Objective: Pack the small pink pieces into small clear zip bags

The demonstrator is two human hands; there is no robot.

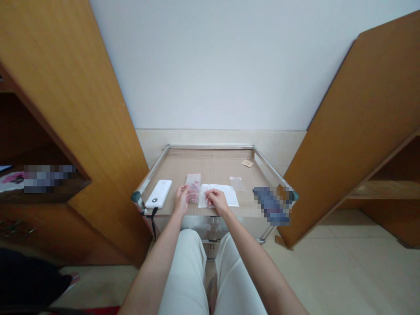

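Your left hand (181,199), fingers narrowly curled, sits against the near edge of a clear plastic bag (193,188) of pink items. The bag lies at the hand's 2 o'clock, its long axis running 12 to 6; I cannot tell whether the hand grips it. Your right hand (217,201), also narrow, rests its fingertips (208,194) on a white paper sheet (228,197), grip unclear. The left hand is the nearer to the bag.

Room: pale wall (213,65) at 12, open wooden cabinet doors (65,109) at 10 and 2, beige floor tiles (344,232) at 3. Steel-framed desk (210,148), tan top, before your knees. On it: white power bank (158,194) at 10; pixelated object (272,205), unreadable, at 3; small clear bag (236,183) at 1; kraft tag (247,163) further out at 1.
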